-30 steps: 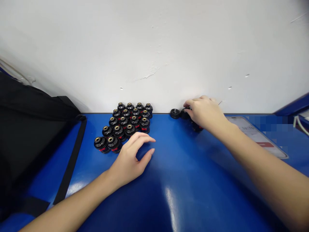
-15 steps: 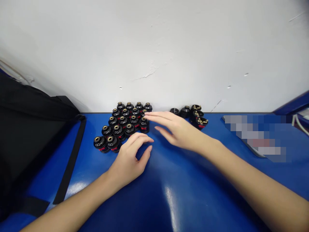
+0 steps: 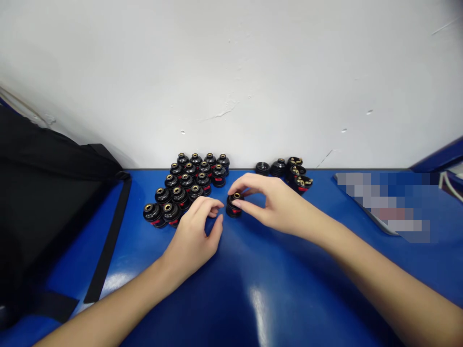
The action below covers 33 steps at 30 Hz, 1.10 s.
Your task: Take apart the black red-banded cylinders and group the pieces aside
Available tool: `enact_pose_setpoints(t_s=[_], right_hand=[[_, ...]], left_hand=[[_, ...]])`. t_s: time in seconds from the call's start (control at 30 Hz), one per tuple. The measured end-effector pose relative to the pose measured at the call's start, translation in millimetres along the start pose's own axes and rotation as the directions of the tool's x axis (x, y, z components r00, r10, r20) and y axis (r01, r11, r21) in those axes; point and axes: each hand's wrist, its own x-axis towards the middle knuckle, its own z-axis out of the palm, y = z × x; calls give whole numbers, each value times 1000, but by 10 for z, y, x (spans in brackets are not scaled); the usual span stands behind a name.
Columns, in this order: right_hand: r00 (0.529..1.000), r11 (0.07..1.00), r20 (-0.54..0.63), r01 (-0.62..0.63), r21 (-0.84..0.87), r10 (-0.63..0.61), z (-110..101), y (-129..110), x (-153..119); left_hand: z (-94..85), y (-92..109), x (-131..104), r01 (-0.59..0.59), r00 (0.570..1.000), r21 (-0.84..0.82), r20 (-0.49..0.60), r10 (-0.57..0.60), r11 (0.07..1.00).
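Note:
My right hand (image 3: pixel 269 202) pinches a black lamp holder (image 3: pixel 234 210) between thumb and fingers. It has a brass-ringed hole on top and a red mark on its side, and it is upright at the table surface. My left hand (image 3: pixel 198 226) is just to its left, fingers curled and thumb apart, with nothing in it. Beyond the left hand several like lamp holders (image 3: pixel 180 194) stand upright in close rows. To the right, near the wall, are several black parts with brass contacts on top (image 3: pixel 303 182), a ribbed black cap (image 3: pixel 278 167) and a black ring-shaped part (image 3: pixel 262 167).
The blue table (image 3: pixel 231 299) meets a white wall (image 3: pixel 231 86) at the back. A black fabric bag (image 3: pixel 47 193) with a strap (image 3: pixel 108 241) lies on the left. On the right is a flat, blurred-out item (image 3: pixel 379 207); a cable (image 3: pixel 448 185) shows at the edge.
My right hand has come back toward me from the rows, closing on one lamp holder, which now stands apart from the group. My left hand has barely moved.

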Motion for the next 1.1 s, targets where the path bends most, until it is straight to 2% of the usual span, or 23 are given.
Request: enact_pose_setpoints(t_s=[0.2, 0.37, 0.5, 0.77, 0.9, 1.0, 1.1], right_hand=[[984, 979, -5, -176, 101, 178, 82, -86, -232], [989, 990, -65, -133, 44, 136, 316, -26, -414], [991, 992, -47, -126, 8, 127, 457, 119, -456], [1000, 999, -9, -27, -36, 27, 435, 203, -512], [997, 999, 66, -27, -28, 28, 398, 213, -538], [998, 999, 50, -47, -2, 47, 366, 183, -525], [995, 987, 25, -103, 126, 100, 352, 143, -512]], left_hand=[[-4, 2, 9, -12, 1000, -27, 25, 13, 1000], [3, -10, 21, -22, 999, -86, 34, 25, 996], [10, -24, 20, -7, 1000, -119, 29, 10, 993], [-3, 31, 12, -32, 998, -147, 44, 39, 989], [-32, 57, -3, -56, 996, -126, 68, 65, 990], [-41, 56, -6, -88, 986, -141, 129, 106, 986], [-34, 39, 6, -102, 983, -152, 136, 123, 983]])
